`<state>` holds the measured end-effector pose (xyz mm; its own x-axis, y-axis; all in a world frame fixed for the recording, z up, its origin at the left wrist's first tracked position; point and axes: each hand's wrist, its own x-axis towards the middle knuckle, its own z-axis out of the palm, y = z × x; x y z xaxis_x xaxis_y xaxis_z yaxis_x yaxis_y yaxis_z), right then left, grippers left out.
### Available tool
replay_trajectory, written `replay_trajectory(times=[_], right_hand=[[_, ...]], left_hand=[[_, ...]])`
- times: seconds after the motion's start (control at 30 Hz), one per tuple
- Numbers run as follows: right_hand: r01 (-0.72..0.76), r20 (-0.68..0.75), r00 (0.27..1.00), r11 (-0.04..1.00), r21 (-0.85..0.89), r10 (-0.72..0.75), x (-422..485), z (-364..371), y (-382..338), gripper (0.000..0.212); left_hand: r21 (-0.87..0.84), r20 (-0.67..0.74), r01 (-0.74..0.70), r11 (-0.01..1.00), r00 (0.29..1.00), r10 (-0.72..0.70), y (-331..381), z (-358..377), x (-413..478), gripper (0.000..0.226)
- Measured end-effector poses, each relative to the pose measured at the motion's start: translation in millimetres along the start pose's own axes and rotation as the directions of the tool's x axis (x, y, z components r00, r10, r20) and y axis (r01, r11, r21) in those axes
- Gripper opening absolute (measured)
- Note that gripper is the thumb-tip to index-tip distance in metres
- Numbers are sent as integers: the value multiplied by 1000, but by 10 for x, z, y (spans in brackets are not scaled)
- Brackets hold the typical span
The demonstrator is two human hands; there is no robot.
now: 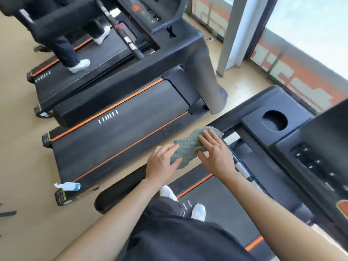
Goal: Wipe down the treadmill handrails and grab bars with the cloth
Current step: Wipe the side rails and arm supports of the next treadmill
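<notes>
Wiping well here probably meant wrapping the grey-green cloth [188, 146] fully round the black padded handrail [120, 190] and drawing it along the rail's length under steady pressure. The cloth lay bunched over the handrail's upper part. The left hand [162, 163] pinched its near end between thumb and fingers; the right hand [216, 153] lay flat on its far end, fingers straight and pressing. Just beyond the handrail's top sat a round cup holder [275, 120], a recess that might snag the cloth. Across the floor gap from the handrail was a neighbouring treadmill [113, 132], with a spray bottle [67, 186] lying on its rear end. Farther off, another person's legs [66, 51] stood on a third belt.
</notes>
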<state>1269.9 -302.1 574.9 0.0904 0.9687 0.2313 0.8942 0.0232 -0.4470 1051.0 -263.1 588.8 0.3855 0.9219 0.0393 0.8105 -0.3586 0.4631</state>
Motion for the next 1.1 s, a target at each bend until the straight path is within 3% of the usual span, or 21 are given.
replay_trajectory(times=[0.13,0.43,0.6,0.87,1.1], right_hand=[[-158,-36,987,987,-22,157,88,-114,264,51],[-202,38,975,947,-250,218,393,-563,891,56],[-312,121,926,903,-294,359,570,-772,1139,68],[-467,76,853,820,-332,517,785,-976,1562,76],[-513,85,801,754,-409,592,983,-1120,1831,76]], left_hand=[[5,84,-79,997,993,79,293,110,368,52],[62,216,-209,976,957,191,877,339,1052,59],[77,296,-280,957,923,246,1190,451,1411,63],[83,369,-410,908,860,354,1587,654,1957,63],[-60,442,-409,910,807,392,1741,776,2371,60]])
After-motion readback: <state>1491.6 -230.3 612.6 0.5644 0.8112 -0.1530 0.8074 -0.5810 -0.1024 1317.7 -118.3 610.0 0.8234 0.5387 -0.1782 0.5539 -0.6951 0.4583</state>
